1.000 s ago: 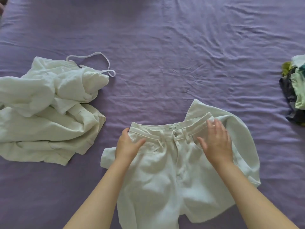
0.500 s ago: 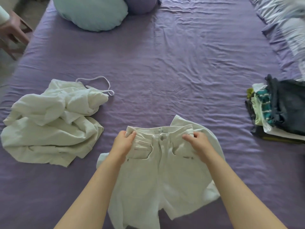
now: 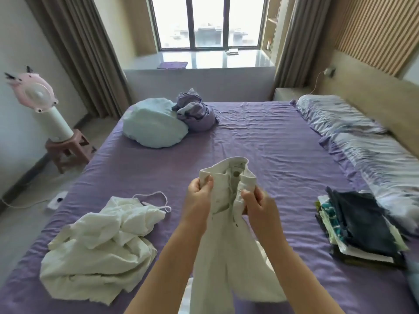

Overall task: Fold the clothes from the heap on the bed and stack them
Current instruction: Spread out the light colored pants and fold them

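White shorts (image 3: pixel 226 241) hang in the air above the purple bed (image 3: pixel 260 150), held up by the waistband. My left hand (image 3: pixel 200 196) grips the left side of the waistband. My right hand (image 3: pixel 258 205) grips the right side, close to the button. The two sides are drawn together, so the waist bunches between my hands. A heap of crumpled white clothes (image 3: pixel 99 245) lies on the bed at the left. A stack of folded clothes (image 3: pixel 360 225), dark on top, sits at the right.
A pale blue pillow (image 3: pixel 154 125) and a bundled purple cloth (image 3: pixel 195 112) lie at the far end of the bed. A rumpled quilt (image 3: pixel 367 146) runs along the right side. A pink fan (image 3: pixel 38 96) stands on a stool beside the bed at left.
The shorts lay flat on the bed under my hands; both hands gripped the waistband, lifted it off the sheet and brought its sides together. My head tilted up, showing the room.
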`<state>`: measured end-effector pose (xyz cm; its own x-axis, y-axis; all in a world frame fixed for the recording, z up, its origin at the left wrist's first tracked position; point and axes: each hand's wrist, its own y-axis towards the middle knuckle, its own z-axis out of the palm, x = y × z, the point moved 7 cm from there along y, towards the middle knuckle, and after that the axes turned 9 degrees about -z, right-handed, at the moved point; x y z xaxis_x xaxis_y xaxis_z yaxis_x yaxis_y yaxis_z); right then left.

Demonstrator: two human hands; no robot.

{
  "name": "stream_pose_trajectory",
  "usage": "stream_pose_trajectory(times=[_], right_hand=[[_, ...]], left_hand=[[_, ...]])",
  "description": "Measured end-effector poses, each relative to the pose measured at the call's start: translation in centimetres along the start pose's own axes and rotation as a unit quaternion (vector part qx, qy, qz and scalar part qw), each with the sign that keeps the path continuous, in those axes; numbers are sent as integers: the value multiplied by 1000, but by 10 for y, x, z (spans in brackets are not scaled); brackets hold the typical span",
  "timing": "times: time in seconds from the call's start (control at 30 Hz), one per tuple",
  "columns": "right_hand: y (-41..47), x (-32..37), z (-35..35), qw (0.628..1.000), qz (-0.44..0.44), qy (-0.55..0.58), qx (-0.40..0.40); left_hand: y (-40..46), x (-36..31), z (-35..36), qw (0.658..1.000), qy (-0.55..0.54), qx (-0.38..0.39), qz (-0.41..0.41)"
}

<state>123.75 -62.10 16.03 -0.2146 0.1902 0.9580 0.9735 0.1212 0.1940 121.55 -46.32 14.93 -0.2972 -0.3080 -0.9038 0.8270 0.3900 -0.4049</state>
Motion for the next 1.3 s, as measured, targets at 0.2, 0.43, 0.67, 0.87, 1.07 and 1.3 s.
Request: stream_pose_trajectory(times=[0.2, 0.43, 0.67, 0.87, 1.07, 1.3], right_hand=[[17, 73, -12, 992, -110, -54, -43], [16, 141, 2, 961, -255, -103, -28], [20, 156, 9, 955, -275, -22, 112], [38, 151, -56, 930, -326, -99, -138], [73, 156, -71, 965, -234, 118, -1], [96, 213, -80, 962, -234, 125, -63]], left_hand=[[-28, -68, 23, 997, 2, 0, 84], [-53, -119, 46, 982, 3, 48, 183], [-65, -151, 44, 963, 67, 126, 230], [-65, -182, 33, 949, 65, 50, 306], [-80, -242, 39, 921, 76, 95, 371], [-97, -311, 41, 883, 123, 40, 452]])
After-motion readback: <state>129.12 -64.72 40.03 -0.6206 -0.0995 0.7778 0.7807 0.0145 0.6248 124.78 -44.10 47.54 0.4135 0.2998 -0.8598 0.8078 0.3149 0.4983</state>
